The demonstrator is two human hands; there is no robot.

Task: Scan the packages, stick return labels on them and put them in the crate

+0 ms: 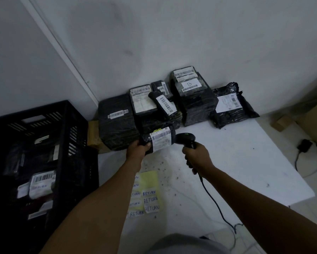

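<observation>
A person stands over a white table (236,162), both bare arms reaching forward. The left hand (138,149) grips a small black-wrapped package (158,140), fingers curled round its left end, holding it just above the table with its white barcode label (161,139) facing up. The right hand (196,156) is wrapped around the handle of a black barcode scanner (186,139) — its head sits just right of the held package, almost touching the label's edge. A dark cable (214,200) trails from the handle back across the table toward the person.

Beyond the held package, against the wall, is a pile of black-wrapped packages (154,105) with barcode labels, some stacked on each other; one crumpled black bag (231,105) lies at the pile's right end. On the near side of the held package, on the table, lies a yellow sheet (150,182) with white stickers handwritten "RETURN" (149,193). Left of the held package, off the table, stands a black slatted crate (49,153) — inside it lie dark parcels, one marked "RETURN".
</observation>
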